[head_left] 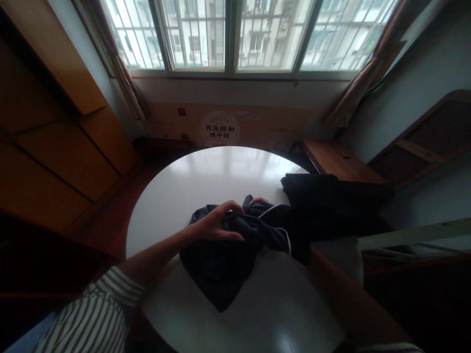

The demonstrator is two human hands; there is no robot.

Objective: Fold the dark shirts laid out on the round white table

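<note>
A dark garment (221,274) with thin white piping lies bunched on the round white table (158,206), one corner pointing toward me. My left hand (211,224) comes in from the left, its thumb and fingers curved around a fold of the cloth. From the right, my right forearm runs into the dark fabric, which covers the wrist and most of the hand. Only a little of my right hand (259,200) shows at the garment's far side, its fingers bent against the cloth.
Another pile of black cloth (320,193) rests at the table's right edge. Behind it stands a wooden bench or low table (344,159). Orange-brown cabinets (66,162) line the left side. Barred windows (198,37) and a printed carton (265,122) are ahead.
</note>
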